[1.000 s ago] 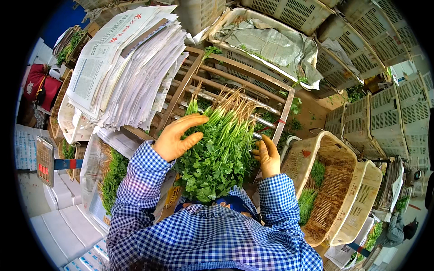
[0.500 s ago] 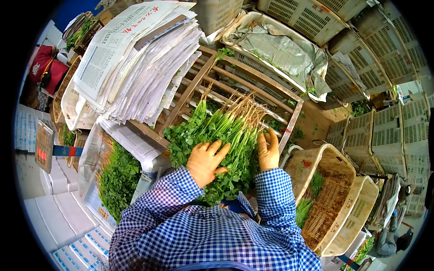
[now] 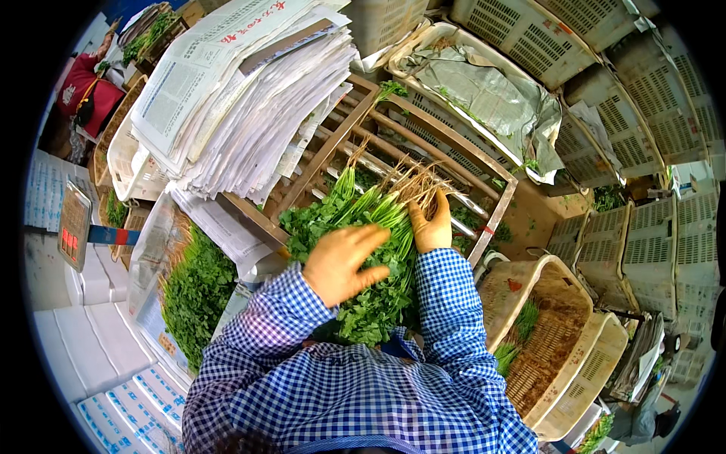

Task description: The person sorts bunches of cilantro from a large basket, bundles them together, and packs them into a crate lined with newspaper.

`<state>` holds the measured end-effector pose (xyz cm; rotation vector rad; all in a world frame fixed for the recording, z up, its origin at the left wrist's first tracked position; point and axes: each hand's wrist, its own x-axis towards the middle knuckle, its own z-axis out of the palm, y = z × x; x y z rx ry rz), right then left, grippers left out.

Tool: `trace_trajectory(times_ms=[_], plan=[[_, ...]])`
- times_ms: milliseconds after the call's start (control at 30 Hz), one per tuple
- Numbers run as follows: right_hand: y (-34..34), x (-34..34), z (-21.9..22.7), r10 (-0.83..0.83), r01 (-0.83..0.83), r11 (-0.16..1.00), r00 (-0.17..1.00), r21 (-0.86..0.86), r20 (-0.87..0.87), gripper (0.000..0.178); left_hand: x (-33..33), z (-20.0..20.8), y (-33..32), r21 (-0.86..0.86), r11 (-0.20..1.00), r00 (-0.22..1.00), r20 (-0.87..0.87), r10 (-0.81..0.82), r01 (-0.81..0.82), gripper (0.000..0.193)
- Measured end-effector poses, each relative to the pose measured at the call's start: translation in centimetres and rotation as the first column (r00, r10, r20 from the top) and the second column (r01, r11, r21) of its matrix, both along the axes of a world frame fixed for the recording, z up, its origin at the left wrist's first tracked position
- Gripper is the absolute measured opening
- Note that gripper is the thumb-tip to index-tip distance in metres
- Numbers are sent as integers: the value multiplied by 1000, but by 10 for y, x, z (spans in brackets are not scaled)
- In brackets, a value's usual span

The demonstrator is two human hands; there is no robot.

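Note:
A loose bunch of coriander (image 3: 378,299) lies on a slatted metal frame in front of me, its leaves toward me and its pale roots (image 3: 412,180) pointing away. Over the leaves on its left side rests my left hand (image 3: 342,263), in a yellow glove, with fingers spread and slightly blurred. At the right edge of the bunch, my right hand (image 3: 432,227), gloved alike, has its thumb on the stems and its fingers around the outer roots. Part of the grip is hidden among the roots.
A tall stack of newspapers (image 3: 249,98) stands at the upper left. More greens (image 3: 200,295) lie on paper at the left, by a scale display (image 3: 74,227). Plastic crates (image 3: 556,333) line the right. The metal frame (image 3: 495,219) surrounds the bars. Another person's red clothing (image 3: 89,98) shows far left.
My right hand has moved left and inward onto the root end, and the bunch's right side is drawn narrower. My left hand has shifted slightly over the leaves. The view has turned a little.

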<state>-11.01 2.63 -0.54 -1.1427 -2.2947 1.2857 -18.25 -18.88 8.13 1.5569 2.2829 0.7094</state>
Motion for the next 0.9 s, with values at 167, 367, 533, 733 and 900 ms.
trace_trajectory(times_ms=[167, 367, 533, 733, 900], plan=[[0, 1, 1, -11, 11, 1000, 1000, -19, -2, 80, -71, -10, 27, -27, 861, 856, 95, 507, -507, 86], [10, 6, -17, 18, -40, 991, 984, -124, -175, 80, -33, -81, 80, -106, 955, 861, 414, 296, -277, 102], [20, 9, -18, 13, -170, 888, 939, -428, -345, 90, -42, -115, 68, 35, 939, 778, 571, 263, -343, 90], [60, -15, -22, 265, -480, 731, 855, -485, -446, 129, -40, -107, 68, 87, 951, 794, 576, 195, -296, 85], [58, -53, -9, 364, -570, 693, 805, -441, -468, 130, -41, -113, 58, 281, 908, 791, 606, 83, -310, 78]])
